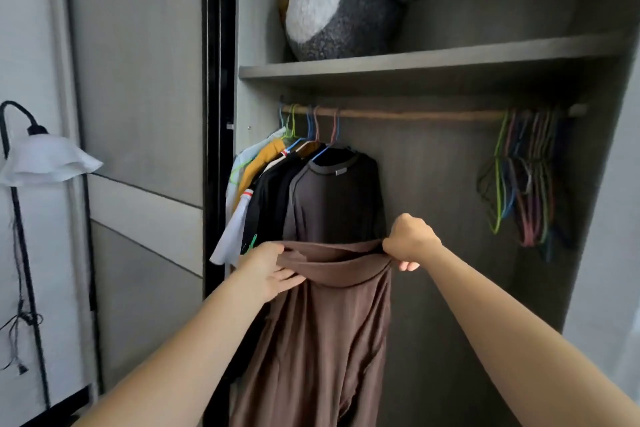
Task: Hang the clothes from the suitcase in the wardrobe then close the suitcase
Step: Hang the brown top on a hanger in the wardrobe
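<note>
Two hands — left hand (pixel 266 267), right hand (pixel 408 241) — fingers (pixel 408 266) gripping one brown garment (pixel 322 333), one rail (pixel 415 113), one plush toy (pixel 346 0)

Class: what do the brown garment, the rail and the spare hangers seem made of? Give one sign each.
Brown garment: soft matte knit fabric; it drapes in limp folds. Rail: probably wood, by its dull brown look. Spare hangers: thin, coloured, likely plastic-coated wire; too blurred for certainty.

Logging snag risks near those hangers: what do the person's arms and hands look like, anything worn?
Both arms are bare up to the frame edge, no sleeves in view. The left hand and right hand show no visible gloves, watch, bracelet or rings.
</note>
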Demonstrator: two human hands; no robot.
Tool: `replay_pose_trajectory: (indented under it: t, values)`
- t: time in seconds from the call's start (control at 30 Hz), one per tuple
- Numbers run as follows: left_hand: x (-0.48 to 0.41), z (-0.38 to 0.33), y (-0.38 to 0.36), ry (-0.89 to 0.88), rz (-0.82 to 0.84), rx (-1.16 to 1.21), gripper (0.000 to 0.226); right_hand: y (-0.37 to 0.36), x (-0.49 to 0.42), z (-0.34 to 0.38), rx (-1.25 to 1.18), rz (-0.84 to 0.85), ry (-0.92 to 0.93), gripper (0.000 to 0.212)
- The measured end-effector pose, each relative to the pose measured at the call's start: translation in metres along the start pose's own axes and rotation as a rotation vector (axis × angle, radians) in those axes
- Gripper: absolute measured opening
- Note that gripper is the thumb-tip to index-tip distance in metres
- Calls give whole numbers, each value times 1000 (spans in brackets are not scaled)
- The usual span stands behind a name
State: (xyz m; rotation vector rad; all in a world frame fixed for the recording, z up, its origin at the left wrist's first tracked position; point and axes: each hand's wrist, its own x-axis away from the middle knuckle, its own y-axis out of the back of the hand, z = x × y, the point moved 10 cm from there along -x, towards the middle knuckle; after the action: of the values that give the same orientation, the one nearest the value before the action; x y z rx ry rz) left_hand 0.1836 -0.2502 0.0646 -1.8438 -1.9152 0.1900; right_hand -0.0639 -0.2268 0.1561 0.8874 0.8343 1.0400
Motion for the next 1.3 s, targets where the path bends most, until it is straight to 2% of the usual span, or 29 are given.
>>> replay_pose_trajectory:
  t: [0.17,0.23,0.33,0.4,0.53,0.67,0.77,0.87,1.0,1.13,1.3]
  values:
    - [-11,-44,-96,-78,110,119,37,50,-46,-2,117,-36,47,13]
    - [-17,-50,-124,-94,106,157,32,69,-62,-14,158,-49,46,11]
    - [-25,-47,-154,-102,119,133,21,94,-77,-28,150,18,17,13]
    - [-32,-40,-168,-102,115,90,20,116,-85,-38,121,-18,-6,15]
    - [-46,-22,-181,-82,73,25,19,160,-102,-62,464,-344,-65,36]
    - [-55,-7,-178,-42,51,2,18,150,-126,-75,819,-416,-153,41]
    - [-63,-6,-171,-36,43,-10,16,150,-142,-82,884,-472,-203,41]
    - [-71,-6,-165,-47,36,-28,16,151,-152,-87,931,-451,-214,37]
    - [-78,-3,-159,-53,36,-57,17,157,-160,-90,922,-434,-194,37]
    - [-84,-1,-150,-51,22,-77,18,171,-157,-78,831,-517,-151,39]
    - [-88,0,-136,-55,1,-68,18,187,-148,-67,449,-584,-142,36]
